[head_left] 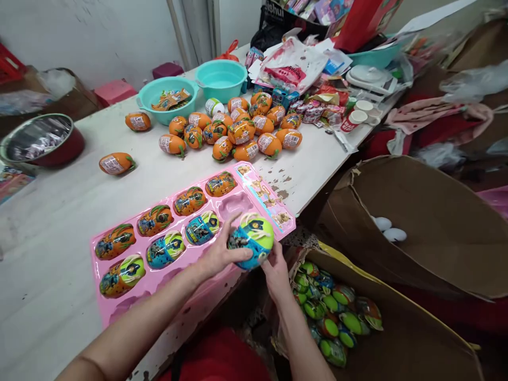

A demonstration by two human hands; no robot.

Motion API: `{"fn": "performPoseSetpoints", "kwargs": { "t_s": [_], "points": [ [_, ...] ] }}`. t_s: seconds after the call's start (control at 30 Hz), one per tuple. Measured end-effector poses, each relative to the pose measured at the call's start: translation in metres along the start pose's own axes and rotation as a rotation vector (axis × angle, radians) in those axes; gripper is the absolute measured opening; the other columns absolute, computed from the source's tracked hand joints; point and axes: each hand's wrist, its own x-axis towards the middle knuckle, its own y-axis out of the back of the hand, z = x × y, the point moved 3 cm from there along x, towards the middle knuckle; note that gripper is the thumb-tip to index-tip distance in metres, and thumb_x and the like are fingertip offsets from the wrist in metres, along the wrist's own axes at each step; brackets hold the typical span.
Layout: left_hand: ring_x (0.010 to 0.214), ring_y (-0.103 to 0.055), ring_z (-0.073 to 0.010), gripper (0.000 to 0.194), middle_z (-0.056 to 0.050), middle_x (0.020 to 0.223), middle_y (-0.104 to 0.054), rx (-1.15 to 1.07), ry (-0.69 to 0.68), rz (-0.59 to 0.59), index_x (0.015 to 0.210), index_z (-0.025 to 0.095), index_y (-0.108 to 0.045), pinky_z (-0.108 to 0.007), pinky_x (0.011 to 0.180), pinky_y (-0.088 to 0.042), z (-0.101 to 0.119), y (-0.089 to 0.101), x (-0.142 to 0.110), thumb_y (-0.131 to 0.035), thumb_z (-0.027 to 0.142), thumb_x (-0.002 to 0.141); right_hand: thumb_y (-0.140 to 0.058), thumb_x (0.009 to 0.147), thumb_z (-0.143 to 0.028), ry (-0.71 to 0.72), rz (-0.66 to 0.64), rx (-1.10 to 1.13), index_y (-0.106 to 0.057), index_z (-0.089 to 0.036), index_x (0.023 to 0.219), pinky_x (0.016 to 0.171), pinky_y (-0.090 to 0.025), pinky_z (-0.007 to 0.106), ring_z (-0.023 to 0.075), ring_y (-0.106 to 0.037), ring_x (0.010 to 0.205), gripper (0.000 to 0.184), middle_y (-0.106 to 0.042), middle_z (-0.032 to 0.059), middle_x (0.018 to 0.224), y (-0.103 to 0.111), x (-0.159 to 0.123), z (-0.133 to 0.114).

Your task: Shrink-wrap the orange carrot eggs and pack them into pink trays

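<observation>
A blue and lime-green printed toy egg (256,238) is held between my two hands, above the near right part of a pink molded tray (130,225). My left hand (222,254) grips its left side, thumb across the front. From the right, my right hand (275,264) holds the lower edge, its fingertips partly hidden behind the egg. Orange printed eggs (189,201) fill several hollows in the tray's far row. Blue-green eggs (165,250) sit in the middle row, where one hollow (235,205) beyond the held egg is bare. My left forearm hides much of the near row.
Several loose orange eggs (242,131) lie behind the tray. Farther back are teal basins (222,79) and a metal bowl (39,140) of packets. At right, below the table edge, a carton (397,317) holds green eggs; another carton (428,222) contains white eggs.
</observation>
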Motion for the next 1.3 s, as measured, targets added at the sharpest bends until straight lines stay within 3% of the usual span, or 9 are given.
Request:
{"fn": "performPoseSetpoints", "kwargs": {
  "t_s": [0.1,0.17,0.27,0.4,0.83,0.97,1.07,1.13,1.3],
  "points": [
    [0.125,-0.051,-0.0309,0.084,-0.006,0.136,-0.053,0.561,-0.180,0.138,0.146,0.032,-0.042,-0.047,0.111,-0.039,0.014,0.034,0.044,-0.079,0.036,0.071,-0.067,0.076,-0.056,0.321,0.162,-0.484,-0.064,-0.024,0.120,0.105,-0.041,0.046,0.0301,-0.051,0.121,0.054,-0.053,0.0109,0.126,0.020,0.051,-0.028],
    [0.127,-0.048,-0.0299,0.077,-0.007,0.135,-0.049,0.831,-0.225,0.166,0.144,0.030,-0.046,-0.046,0.111,-0.038,0.011,0.046,0.073,-0.077,0.036,0.074,-0.057,0.082,-0.059,0.370,0.282,-0.731,-0.060,-0.019,0.125,0.109,-0.035,0.049,0.0325,-0.045,0.128,0.059,-0.053,0.0153,0.131,0.031,0.094,-0.039],
    [0.127,-0.046,-0.0304,0.069,-0.012,0.135,-0.046,1.047,-0.210,0.116,0.142,0.022,-0.047,-0.045,0.109,-0.040,-0.008,0.049,0.101,-0.071,0.043,0.081,-0.058,0.079,-0.065,0.114,0.182,-0.978,-0.061,-0.015,0.120,0.094,-0.043,0.044,0.0344,-0.055,0.114,0.064,-0.062,0.0188,0.122,0.036,0.158,-0.035],
    [0.124,-0.047,-0.0304,0.066,-0.013,0.139,-0.047,1.213,-0.189,0.076,0.144,0.021,-0.043,-0.044,0.104,-0.043,-0.022,0.045,0.105,-0.060,0.053,0.088,-0.060,0.073,-0.073,-0.076,0.046,-1.066,-0.065,-0.021,0.081,0.063,-0.039,0.031,0.0236,-0.059,0.072,0.053,-0.067,0.0067,0.077,0.039,0.195,-0.021],
    [0.113,-0.050,-0.0345,0.058,-0.011,0.131,-0.059,1.455,-0.164,0.014,0.140,0.026,-0.050,-0.051,0.096,-0.039,-0.027,0.056,0.096,-0.055,0.056,0.090,-0.062,0.073,-0.070,0.250,0.115,-0.785,-0.042,-0.023,0.059,0.051,-0.026,0.024,0.0117,-0.038,0.055,0.053,-0.040,-0.0063,0.052,0.024,0.151,-0.042],
    [0.115,-0.054,-0.0326,0.055,-0.008,0.131,-0.060,1.248,-0.186,-0.004,0.137,0.031,-0.054,-0.051,0.100,-0.041,-0.021,0.072,0.080,-0.061,0.053,0.088,-0.064,0.069,-0.071,0.202,0.144,-0.761,-0.037,-0.024,0.056,0.049,-0.025,0.025,0.0107,-0.033,0.052,0.057,-0.033,-0.0072,0.049,0.028,0.133,-0.048],
    [0.123,-0.054,-0.0258,0.047,-0.009,0.136,-0.058,0.978,-0.257,0.084,0.142,0.025,-0.048,-0.043,0.106,-0.041,-0.007,0.077,0.078,-0.045,0.043,0.099,-0.064,0.067,-0.074,0.191,0.148,-0.777,-0.036,-0.024,0.054,0.049,-0.025,0.026,0.0107,-0.032,0.052,0.059,-0.033,-0.0071,0.048,0.034,0.129,-0.051],
    [0.136,-0.045,-0.0241,0.052,-0.011,0.147,-0.050,0.920,-0.299,0.131,0.149,0.019,-0.038,-0.041,0.114,-0.035,-0.002,0.067,0.087,-0.037,0.041,0.102,-0.064,0.066,-0.075,0.214,0.133,-0.797,-0.036,-0.024,0.053,0.049,-0.026,0.026,0.0106,-0.032,0.052,0.060,-0.033,-0.0070,0.049,0.034,0.127,-0.054],
    [0.153,-0.011,-0.0352,0.077,-0.009,0.164,-0.026,1.114,-0.376,-0.066,0.154,0.024,-0.033,-0.058,0.122,-0.002,-0.019,0.012,0.123,-0.054,0.061,0.090,-0.067,0.070,-0.068,0.216,0.124,-0.757,-0.038,-0.023,0.056,0.046,-0.027,0.023,0.0094,-0.033,0.050,0.056,-0.031,-0.0079,0.050,0.027,0.106,-0.057]
  ]
}}
